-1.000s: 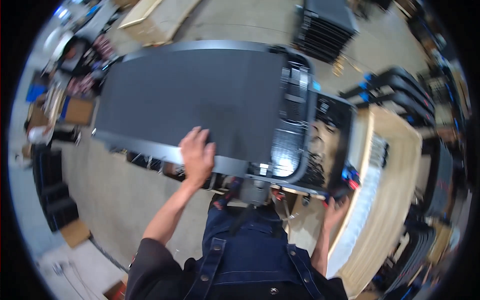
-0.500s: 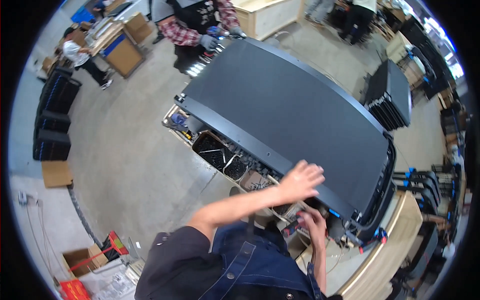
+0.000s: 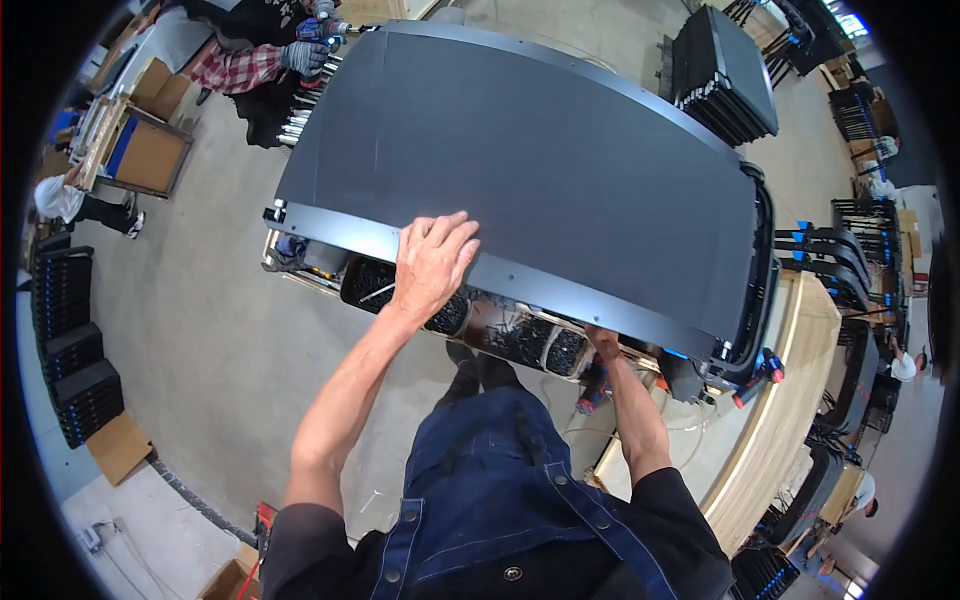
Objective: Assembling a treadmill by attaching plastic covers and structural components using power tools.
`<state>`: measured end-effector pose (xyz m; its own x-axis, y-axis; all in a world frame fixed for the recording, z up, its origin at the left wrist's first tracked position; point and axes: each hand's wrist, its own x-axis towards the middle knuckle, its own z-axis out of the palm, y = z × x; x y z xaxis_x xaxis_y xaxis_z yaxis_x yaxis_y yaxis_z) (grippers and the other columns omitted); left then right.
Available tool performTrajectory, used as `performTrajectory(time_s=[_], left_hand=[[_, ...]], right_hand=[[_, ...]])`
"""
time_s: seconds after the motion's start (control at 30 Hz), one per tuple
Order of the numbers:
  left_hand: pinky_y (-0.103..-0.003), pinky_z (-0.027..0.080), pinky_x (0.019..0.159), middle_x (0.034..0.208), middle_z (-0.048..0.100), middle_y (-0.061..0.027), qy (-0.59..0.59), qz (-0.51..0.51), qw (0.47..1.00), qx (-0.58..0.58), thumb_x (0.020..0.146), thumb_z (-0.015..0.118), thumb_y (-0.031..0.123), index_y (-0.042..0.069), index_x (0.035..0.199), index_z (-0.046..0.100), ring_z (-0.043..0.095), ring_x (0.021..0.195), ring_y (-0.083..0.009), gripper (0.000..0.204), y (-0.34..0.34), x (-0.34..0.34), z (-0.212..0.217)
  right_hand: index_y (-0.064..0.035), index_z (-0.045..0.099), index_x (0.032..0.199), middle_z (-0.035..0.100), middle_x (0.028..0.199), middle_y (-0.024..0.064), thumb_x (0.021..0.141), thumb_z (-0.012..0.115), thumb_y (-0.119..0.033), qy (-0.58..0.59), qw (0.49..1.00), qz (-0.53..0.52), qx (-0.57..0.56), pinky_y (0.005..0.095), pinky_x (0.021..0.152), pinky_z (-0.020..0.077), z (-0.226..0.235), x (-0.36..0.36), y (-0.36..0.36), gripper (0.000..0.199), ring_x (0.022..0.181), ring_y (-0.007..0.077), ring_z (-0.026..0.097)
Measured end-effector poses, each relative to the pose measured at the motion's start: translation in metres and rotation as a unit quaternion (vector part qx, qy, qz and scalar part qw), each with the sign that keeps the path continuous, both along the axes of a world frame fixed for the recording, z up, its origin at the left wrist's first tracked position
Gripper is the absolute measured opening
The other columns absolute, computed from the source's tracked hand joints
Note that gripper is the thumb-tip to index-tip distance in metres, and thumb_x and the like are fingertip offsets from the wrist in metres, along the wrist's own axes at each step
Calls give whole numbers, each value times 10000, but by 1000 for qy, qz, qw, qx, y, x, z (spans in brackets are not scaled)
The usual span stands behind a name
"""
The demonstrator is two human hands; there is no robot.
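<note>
A long dark grey panel, which looks like a treadmill deck [image 3: 540, 160], lies before me with a smooth metal side rail [image 3: 345, 228] along its near edge. My left hand [image 3: 432, 262] rests on that rail, its fingers stretched flat over it onto the dark surface. Beneath the rail, further right, is my right hand [image 3: 603, 343]; its fingers are hidden there. A red and black hand tool, perhaps a power driver [image 3: 592, 386], sits just left of my right wrist. Below the rail, a bin of small black parts [image 3: 447, 316] and a tray of screws [image 3: 500, 328] show.
At the far left corner, a co-worker's gloved hand [image 3: 303, 58] holds a blue power drill [image 3: 322, 30]. A pale wooden bench [image 3: 770, 400] stands at my right, with another red and blue tool [image 3: 768, 370] beside it. Stacked dark panels [image 3: 725, 75] stand behind the deck.
My left hand has moved left and come down onto the rail. My right hand has gone under the rail, and the red and black tool is now beside its wrist. The view has shifted.
</note>
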<state>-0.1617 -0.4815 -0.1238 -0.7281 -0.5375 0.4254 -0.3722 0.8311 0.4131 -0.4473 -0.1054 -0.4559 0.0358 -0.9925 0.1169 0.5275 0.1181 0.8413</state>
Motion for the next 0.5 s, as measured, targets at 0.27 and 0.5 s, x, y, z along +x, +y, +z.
performTrajectory(time_s=[0.27, 0.5], left_hand=[[-383, 463, 848, 1104, 708, -44, 7, 29, 999, -33, 781, 693, 144, 122, 1048, 724, 623, 910, -233, 270, -1, 9, -19], [-373, 451, 856, 1122, 688, -21, -7, 36, 999, -39, 804, 678, 181, 110, 1071, 714, 606, 910, -219, 278, -8, -4, -10]], right_hand=[[-91, 661, 1012, 707, 1003, 73, 955, 595, -236, -50, 994, 100, 11, 378, 756, 577, 26, 56, -38, 170, 901, 226, 673], [-92, 663, 1019, 708, 1012, 72, 957, 597, -229, 11, 981, 170, 89, 380, 769, 579, 50, 32, -24, 165, 913, 226, 674]])
